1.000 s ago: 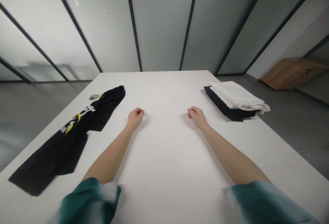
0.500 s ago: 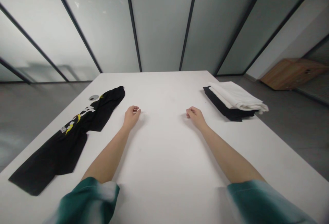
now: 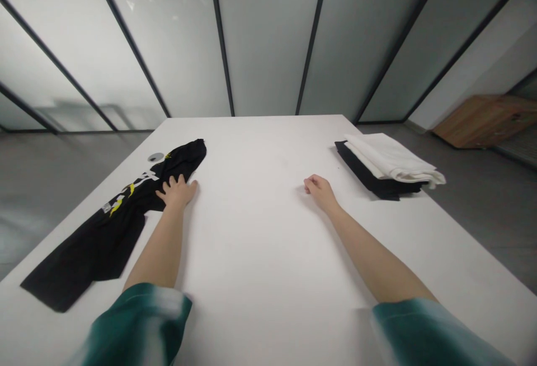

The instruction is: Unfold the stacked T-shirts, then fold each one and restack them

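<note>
A black garment with white and yellow print lies stretched out along the left side of the white table. My left hand rests on its right edge with the fingers spread flat, holding nothing. My right hand lies on the bare tabletop right of centre, its fingers curled loosely inward with nothing in them. Both forearms are bare below green sleeves.
A folded white cloth sits on a folded black one at the table's right edge. A small round grey object lies beside the black garment's far end. Frosted glass panels stand behind the table; a wooden cabinet is at far right.
My left hand has moved left from the table's middle onto the black garment and has gone from a loose fist to spread fingers. My right hand has stayed put.
</note>
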The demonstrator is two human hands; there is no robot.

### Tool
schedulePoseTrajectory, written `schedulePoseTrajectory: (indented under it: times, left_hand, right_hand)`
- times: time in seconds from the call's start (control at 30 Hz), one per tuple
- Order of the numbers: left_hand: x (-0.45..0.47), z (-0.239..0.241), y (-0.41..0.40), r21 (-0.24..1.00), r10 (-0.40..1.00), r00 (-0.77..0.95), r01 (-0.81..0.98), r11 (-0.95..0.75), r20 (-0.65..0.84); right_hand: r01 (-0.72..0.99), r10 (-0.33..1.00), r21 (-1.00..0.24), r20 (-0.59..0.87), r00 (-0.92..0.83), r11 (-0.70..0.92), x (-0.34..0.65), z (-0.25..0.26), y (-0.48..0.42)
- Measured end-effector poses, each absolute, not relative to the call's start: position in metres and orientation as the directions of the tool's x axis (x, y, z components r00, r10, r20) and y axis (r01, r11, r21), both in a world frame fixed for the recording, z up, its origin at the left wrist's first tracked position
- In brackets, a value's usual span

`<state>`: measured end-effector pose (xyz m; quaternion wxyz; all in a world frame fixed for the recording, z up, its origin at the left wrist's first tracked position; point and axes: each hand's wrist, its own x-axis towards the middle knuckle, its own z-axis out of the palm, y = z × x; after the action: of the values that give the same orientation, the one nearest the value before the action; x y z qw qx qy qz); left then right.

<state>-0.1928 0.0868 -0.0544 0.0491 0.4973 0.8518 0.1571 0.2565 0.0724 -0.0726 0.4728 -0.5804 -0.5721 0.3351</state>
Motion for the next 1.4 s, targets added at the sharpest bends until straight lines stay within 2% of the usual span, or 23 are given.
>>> schedulePoseTrajectory:
  times: [0.1,0.27,0.4,0.53,0.63,0.77,0.87,0.93,1.0,1.1,1.17,1.23,1.27,1.33,1.4]
  left_hand:
    - [-0.180,-0.053,0.086,0.301,0.899,-0.431,0.870,0.391,0.075]
    - [-0.154,-0.045,0.083,0.182,0.946,-0.314,0.938,0.295,0.083]
    - [-0.147,-0.039,0.094,0.144,0.946,-0.302,0.948,0.285,0.117]
    - [-0.139,-0.035,0.108,0.075,0.976,-0.208,0.976,0.204,0.059]
    - [-0.115,-0.034,0.103,0.058,0.996,-0.075,0.996,0.073,0.048]
    - [-0.060,-0.030,0.077,0.100,0.986,0.166,0.981,-0.168,0.026]
    - [-0.021,-0.018,0.057,0.104,0.933,0.355,0.932,-0.348,-0.052]
    - [0.001,-0.007,0.050,0.078,0.910,0.406,0.913,-0.400,-0.082]
    - [0.019,0.000,0.049,0.046,0.899,0.438,0.898,-0.438,0.002]
    - [0.041,-0.005,0.057,0.029,0.803,0.589,0.804,-0.593,0.096]
    - [0.052,-0.016,0.066,0.072,0.765,0.643,0.762,-0.644,0.042]
    - [0.059,-0.028,0.078,0.179,0.812,0.583,0.796,-0.578,0.031]
    - [0.060,-0.032,0.084,0.268,0.855,0.516,0.818,-0.509,0.049]
    - [0.060,-0.034,0.096,0.522,0.932,0.355,0.783,-0.338,0.070]
    - [0.055,-0.030,0.105,0.795,0.978,0.208,0.587,-0.155,0.037]
  right_hand:
    - [0.421,0.981,-0.900,0.171,0.096,0.116,0.255,-0.072,0.072]
    - [0.530,0.972,-0.835,0.220,0.081,0.145,0.252,-0.070,0.072]
    - [0.528,0.972,-0.836,0.221,0.077,0.148,0.253,-0.071,0.072]
    - [0.527,0.974,-0.837,0.217,0.071,0.148,0.253,-0.071,0.072]
    - [0.537,0.975,-0.830,0.213,0.059,0.149,0.253,-0.071,0.072]
    - [0.585,0.969,-0.797,0.237,0.074,0.151,0.255,-0.073,0.074]
    - [0.700,0.914,-0.702,0.359,0.188,0.132,0.260,-0.075,0.077]
    - [0.782,0.884,-0.621,0.388,0.262,0.040,0.264,-0.076,0.078]
    - [0.827,0.909,-0.559,0.320,0.269,-0.048,0.267,-0.076,0.078]
    - [0.872,0.956,-0.483,0.210,0.205,-0.080,0.267,-0.072,0.075]
    - [0.893,0.961,-0.438,0.190,0.201,-0.101,0.263,-0.068,0.073]
    - [0.900,0.957,-0.411,0.173,0.233,-0.145,0.259,-0.064,0.071]
    - [0.899,0.954,-0.404,0.164,0.251,-0.167,0.257,-0.063,0.070]
    - [0.898,0.951,-0.394,0.152,0.271,-0.193,0.255,-0.061,0.069]
    - [0.903,0.955,-0.389,0.147,0.258,-0.184,0.254,-0.061,0.069]
